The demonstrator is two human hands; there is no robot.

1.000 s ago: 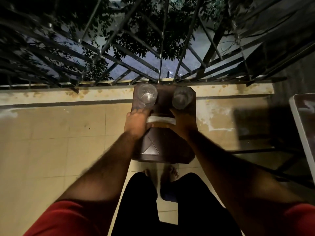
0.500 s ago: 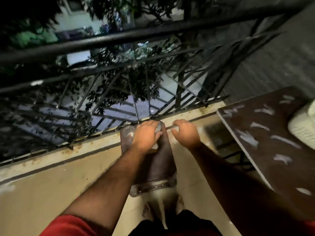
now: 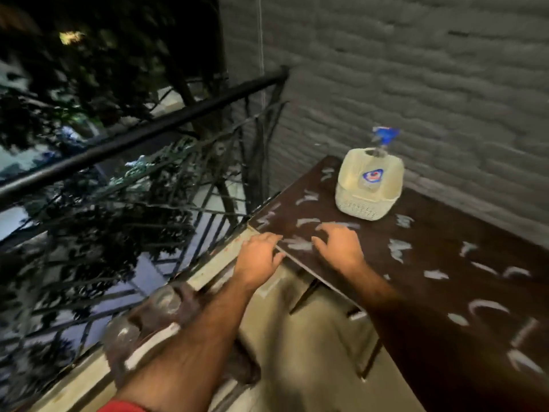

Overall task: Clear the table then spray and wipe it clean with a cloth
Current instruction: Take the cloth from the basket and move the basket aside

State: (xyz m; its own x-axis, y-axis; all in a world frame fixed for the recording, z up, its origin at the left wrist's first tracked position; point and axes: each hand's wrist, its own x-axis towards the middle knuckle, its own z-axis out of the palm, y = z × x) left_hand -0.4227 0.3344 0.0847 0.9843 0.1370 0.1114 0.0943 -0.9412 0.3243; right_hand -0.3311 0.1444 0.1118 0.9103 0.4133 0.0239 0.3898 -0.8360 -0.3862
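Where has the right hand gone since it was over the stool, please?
Yes, it moved: the right hand is now over the brown table, away from the stool.

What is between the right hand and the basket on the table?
Nothing visible. The right hand hovers over the dark table near its left edge, and only bare, white-smeared tabletop lies between it and the cream basket, which holds the spray bottle.

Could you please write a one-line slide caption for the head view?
Both hands reach toward the smeared brown table, where a cream basket holds a spray bottle.
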